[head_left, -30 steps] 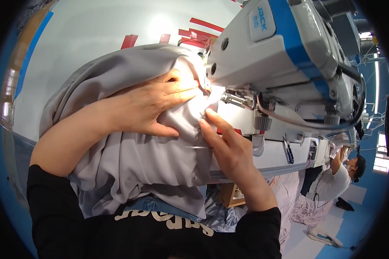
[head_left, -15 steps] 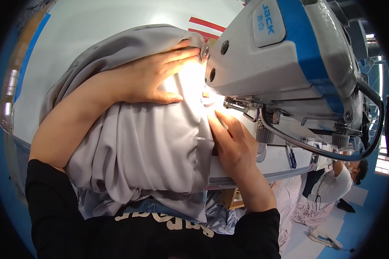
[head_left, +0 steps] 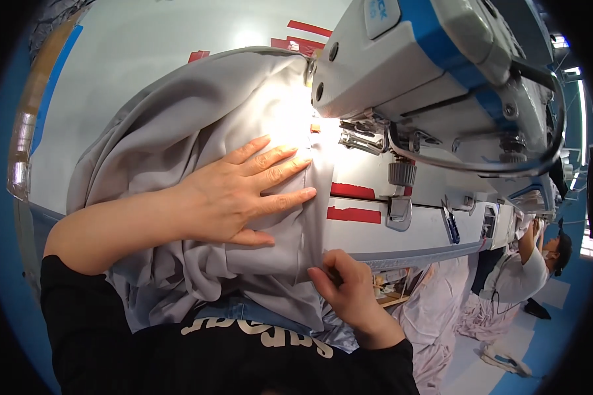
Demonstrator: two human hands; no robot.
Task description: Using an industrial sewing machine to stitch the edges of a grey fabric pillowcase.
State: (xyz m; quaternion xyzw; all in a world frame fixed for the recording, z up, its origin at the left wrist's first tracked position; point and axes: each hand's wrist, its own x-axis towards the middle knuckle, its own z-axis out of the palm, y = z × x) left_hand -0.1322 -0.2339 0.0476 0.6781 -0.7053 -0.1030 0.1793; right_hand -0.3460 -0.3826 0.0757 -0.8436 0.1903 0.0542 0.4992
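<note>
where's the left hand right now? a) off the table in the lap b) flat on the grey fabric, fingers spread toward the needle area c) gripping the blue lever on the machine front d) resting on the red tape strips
b: the left hand lies palm down on the grey fabric, fingers spread and pointing toward the lit needle area of the sewing machine, while the right hand pinches the fabric's edge at the table front.

A garment workshop; an industrial sewing machine [head_left: 435, 85], grey fabric [head_left: 197, 138], another seated worker [head_left: 530, 263] nearby.
</note>
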